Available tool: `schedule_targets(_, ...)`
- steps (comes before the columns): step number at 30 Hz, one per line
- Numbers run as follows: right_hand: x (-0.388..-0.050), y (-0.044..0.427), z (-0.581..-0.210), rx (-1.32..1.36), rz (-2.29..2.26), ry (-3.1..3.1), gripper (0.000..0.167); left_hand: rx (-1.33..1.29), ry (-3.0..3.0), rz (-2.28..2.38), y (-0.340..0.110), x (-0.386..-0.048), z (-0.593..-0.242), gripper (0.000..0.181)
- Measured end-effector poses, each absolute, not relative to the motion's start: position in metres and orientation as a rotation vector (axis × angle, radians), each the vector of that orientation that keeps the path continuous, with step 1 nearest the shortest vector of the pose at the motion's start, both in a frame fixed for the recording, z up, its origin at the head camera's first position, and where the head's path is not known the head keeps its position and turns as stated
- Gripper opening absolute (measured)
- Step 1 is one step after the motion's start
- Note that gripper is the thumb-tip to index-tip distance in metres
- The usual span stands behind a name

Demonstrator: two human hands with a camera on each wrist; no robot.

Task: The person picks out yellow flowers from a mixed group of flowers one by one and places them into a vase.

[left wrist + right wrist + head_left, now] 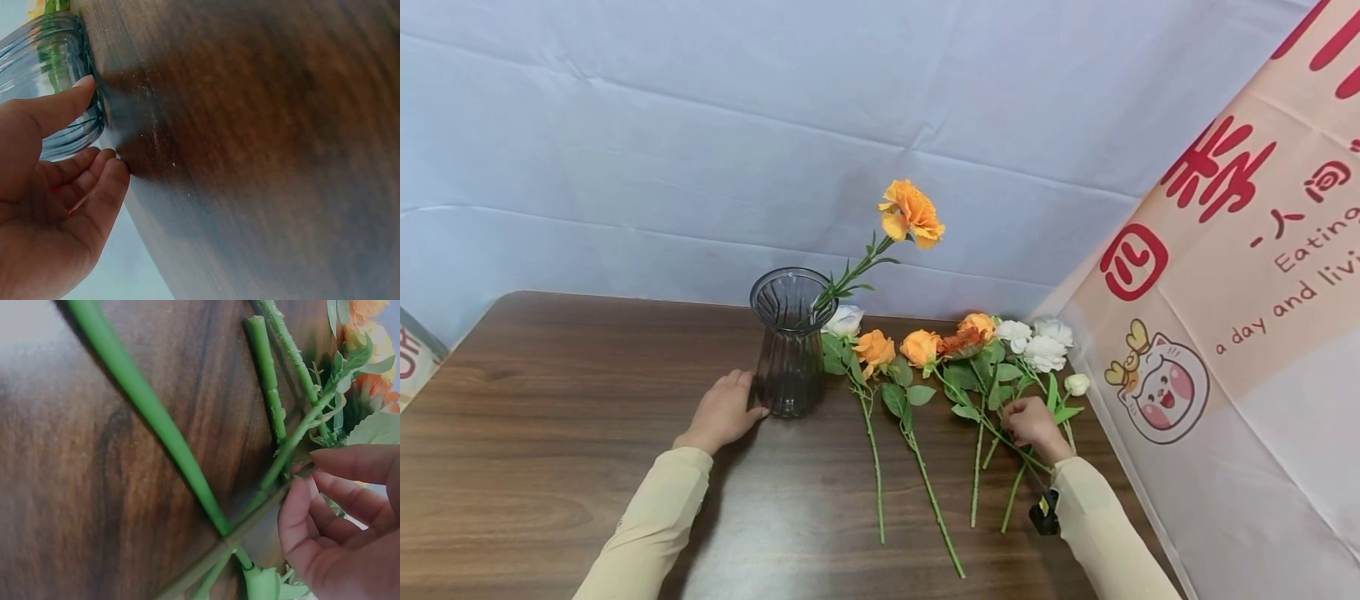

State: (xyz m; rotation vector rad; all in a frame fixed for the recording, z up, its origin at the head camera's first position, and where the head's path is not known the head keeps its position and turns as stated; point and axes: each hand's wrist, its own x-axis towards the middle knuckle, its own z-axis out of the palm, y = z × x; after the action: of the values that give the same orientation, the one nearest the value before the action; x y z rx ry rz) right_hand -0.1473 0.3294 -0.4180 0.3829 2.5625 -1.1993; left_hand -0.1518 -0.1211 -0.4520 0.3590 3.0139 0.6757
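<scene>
A dark clear glass vase [789,371] stands upright near the table's back edge. One orange carnation [912,214] leans right out of its mouth. My left hand [722,410] is at the left of the vase's base, its thumb [65,107] against the glass in the left wrist view and its fingers loosely bent. Among the flowers on the right, my right hand [1032,423] pinches a thin brownish flower stem [250,520] between thumb and fingers. This stem crosses green stems. Its blossom is hard to tell among the crowded heads, which include a rust-orange flower [964,342].
Orange roses [875,350], white flowers [1047,352] and a white tulip [1077,384] lie on the brown table [550,433], stems toward the front. A pale cloth [700,167] hangs behind; a printed banner [1240,333] borders the right. A small black object [1043,515] is by the right sleeve.
</scene>
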Motion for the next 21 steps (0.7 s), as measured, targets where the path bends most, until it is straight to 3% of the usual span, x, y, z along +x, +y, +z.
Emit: schedule_targets(21,-0.147,0.328,-0.406,0.305,-1.137,2.498,0.014,0.359,3.019,0.670,-0.121,-0.152,-0.455,0.061)
